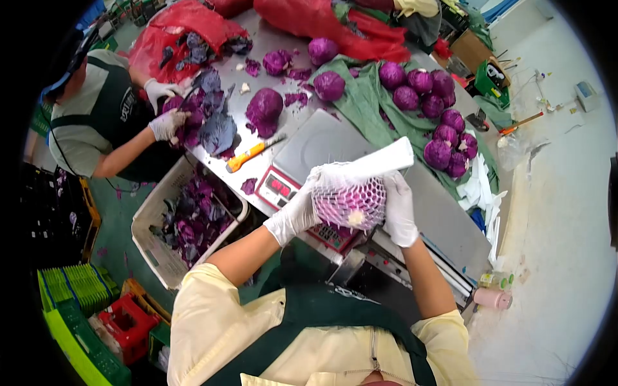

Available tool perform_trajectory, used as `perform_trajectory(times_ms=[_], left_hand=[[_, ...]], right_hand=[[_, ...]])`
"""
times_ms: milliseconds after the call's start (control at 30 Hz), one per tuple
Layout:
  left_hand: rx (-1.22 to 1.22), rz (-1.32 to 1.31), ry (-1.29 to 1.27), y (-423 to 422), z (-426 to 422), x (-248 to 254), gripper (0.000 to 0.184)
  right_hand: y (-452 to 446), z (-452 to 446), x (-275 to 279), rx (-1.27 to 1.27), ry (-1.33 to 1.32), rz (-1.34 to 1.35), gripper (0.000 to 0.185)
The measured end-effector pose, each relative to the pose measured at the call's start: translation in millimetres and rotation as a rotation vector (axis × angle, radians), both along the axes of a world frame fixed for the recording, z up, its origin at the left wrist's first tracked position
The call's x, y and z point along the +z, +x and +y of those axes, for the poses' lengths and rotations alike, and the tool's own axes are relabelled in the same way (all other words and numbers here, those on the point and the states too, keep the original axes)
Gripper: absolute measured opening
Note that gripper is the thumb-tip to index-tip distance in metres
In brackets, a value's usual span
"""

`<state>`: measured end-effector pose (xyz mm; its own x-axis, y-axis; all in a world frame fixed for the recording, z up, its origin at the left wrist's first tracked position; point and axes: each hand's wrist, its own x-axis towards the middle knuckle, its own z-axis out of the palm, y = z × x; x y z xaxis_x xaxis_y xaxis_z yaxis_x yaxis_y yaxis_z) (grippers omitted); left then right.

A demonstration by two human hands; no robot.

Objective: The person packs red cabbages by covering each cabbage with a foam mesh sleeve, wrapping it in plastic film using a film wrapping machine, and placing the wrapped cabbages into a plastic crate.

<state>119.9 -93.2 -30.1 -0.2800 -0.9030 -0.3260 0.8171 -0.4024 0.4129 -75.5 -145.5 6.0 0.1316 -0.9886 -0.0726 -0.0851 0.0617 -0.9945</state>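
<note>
Between my two gloved hands is a purple cabbage point(351, 209) in a white foam net sleeve point(335, 193), its pale stem end facing me. My left hand point(299, 212) is closed on its left side, and my right hand point(400, 212) grips the right side. The loose end of the sleeve sticks out flat toward the upper right. Behind and partly beneath the cabbage is a weighing scale point(318, 145) with a grey platform and a red lit display point(278, 185). An orange utility knife point(248, 156) lies left of the scale.
Several purple cabbages point(438, 154) sit on green cloth point(370, 116) at right, beside white foam sleeves point(479, 186). A crate point(151, 248) of trimmed leaves stands at lower left. Across the left corner, a co-worker point(106, 116) handles a leafy cabbage. Red sacks point(335, 29) lie behind.
</note>
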Motion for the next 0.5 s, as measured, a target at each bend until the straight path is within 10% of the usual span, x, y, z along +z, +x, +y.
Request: perform_trajectory(times_ms=[167,367,500], left_hand=[[-0.111,0.017,0.158,-14,55,-2,0.067],[-0.169,0.194,0.207,-50,89,-7,0.064],[-0.271,0.401,0.088,-78,108,6,0.056]], right_hand=[[-48,66,69,0.273,0.131,0.116,0.013],[-77,131,119,0.346,0.693,-0.455,0.034],[-130,163,122,0.774,0.772,-0.204,0.038]])
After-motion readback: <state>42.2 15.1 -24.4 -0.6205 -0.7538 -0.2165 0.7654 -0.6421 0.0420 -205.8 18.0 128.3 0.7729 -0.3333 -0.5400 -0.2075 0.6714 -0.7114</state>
